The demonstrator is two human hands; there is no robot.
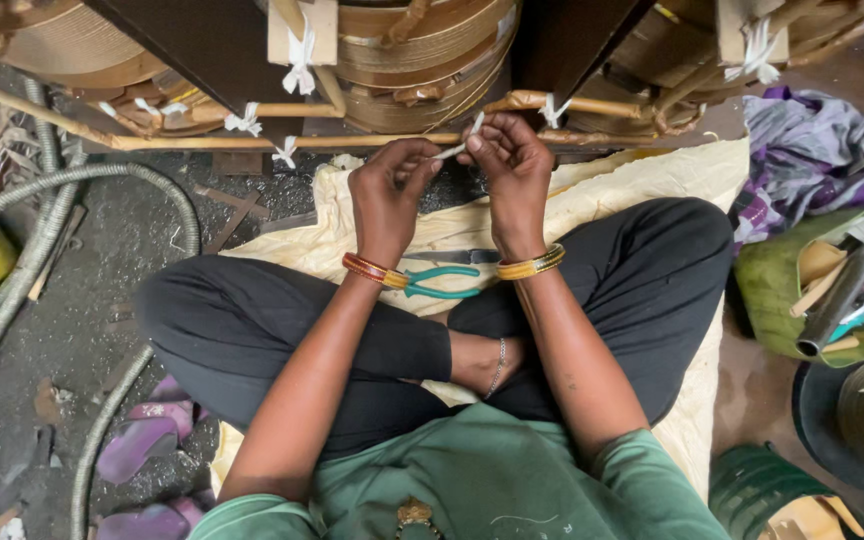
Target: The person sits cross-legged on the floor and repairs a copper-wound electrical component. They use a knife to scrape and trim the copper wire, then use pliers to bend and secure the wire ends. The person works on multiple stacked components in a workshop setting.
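dark, gritty workshop floor [102, 300] is seen from above, with a cream cloth [642, 180] spread over it beneath a cross-legged person in black trousers and a green top. nearest the camera, at six o'clock, the green top fills the lower edge; purple sandals [142, 445] are left on the floor at eight o'clock. between the forearms, teal-handled pliers [442, 282] are laid on the cloth just beyond the crossed legs. orange bangles are worn on both wrists. farther out, toward twelve o'clock, the left hand [389, 195] and right hand [512, 170] are raised close together, and a thin white strip [452, 150] is pinched between the thumb and fingertips of each, the remaining fingers curled inward. the strip is held just in front of a cane rod [252, 140] of a cane frame, where several white ties [245, 122] are already knotted. beyond it, coiled cane hoops [422, 50] are stacked at twelve o'clock. grey ribbed hoses [42, 240] are curved across the floor at nine o'clock, and a green bag [782, 300] holding tools, beside purple fabric [812, 150], is seen at three o'clock.
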